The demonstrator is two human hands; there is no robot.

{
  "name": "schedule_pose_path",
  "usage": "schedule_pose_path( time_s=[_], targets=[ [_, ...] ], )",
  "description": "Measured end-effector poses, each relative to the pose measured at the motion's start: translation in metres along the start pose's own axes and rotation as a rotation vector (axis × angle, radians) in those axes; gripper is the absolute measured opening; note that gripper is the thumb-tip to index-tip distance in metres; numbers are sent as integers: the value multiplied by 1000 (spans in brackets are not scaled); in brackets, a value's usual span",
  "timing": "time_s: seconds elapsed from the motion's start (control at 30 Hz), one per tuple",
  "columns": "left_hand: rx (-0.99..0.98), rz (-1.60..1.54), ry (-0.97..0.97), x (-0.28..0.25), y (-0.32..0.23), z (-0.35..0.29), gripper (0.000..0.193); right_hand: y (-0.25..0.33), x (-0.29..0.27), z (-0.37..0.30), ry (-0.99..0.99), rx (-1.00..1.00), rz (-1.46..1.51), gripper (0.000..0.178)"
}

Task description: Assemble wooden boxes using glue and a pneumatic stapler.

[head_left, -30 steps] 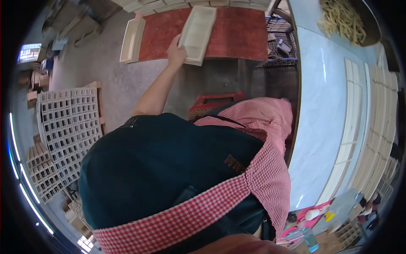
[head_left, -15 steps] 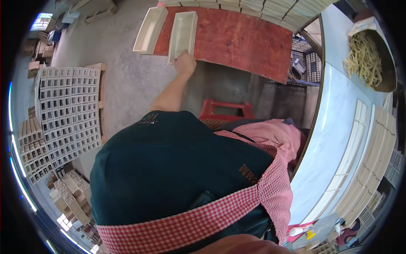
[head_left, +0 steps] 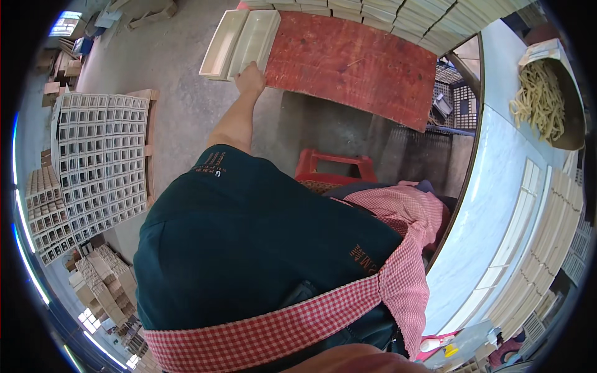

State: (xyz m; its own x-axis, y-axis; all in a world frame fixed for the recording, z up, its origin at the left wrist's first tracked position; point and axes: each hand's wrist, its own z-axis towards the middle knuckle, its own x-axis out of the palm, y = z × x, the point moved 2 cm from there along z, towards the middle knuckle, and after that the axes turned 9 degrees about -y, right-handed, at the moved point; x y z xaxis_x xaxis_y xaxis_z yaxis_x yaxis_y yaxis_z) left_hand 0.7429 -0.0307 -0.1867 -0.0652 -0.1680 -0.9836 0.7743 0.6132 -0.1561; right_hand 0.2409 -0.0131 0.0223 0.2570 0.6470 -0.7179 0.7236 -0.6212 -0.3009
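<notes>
My left hand (head_left: 250, 81), its arm stretched far out from a dark green sleeve, is closed over the near right corner of a shallow, cream-coloured rectangular box (head_left: 258, 38). That box lies open side up on a red board (head_left: 348, 59), near its left end. Right beside it on the left stands a second open box (head_left: 222, 43) of the same shape, and their long sides appear to touch. The fingertips are partly hidden at the box's rim. My right hand is out of view.
Long pale stacks (head_left: 410, 18) line the board's far edge. A red stool (head_left: 336, 166) stands below it. To the right are a dark plastic crate (head_left: 463, 102), a pale blue tabletop (head_left: 491, 180) and a container of pale strips (head_left: 541, 99). Stacked pale boxes (head_left: 102, 155) stand left.
My left hand has moved left with the box. The gap between the two boxes has closed, and they now lie side by side.
</notes>
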Motion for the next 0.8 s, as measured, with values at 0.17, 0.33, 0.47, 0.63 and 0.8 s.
schedule_pose_path(
  time_s=[0.17,0.33,0.47,0.63,0.8],
  targets=[
    [33,130,81,34,56,37,30,-320,104,96,-733,78,75,28],
    [177,112,-164,29,85,35,46,-460,142,44,-1184,247,414,42],
    [497,-76,-472,13,7,37,52,-459,121,86,-1255,113,428,33],
    [679,-427,-325,-15,-145,-12,51,-502,100,149,-1141,242,374,34],
    [806,-678,-203,-85,-287,-76,49,-538,107,186,-697,48,416,46]
  ],
)
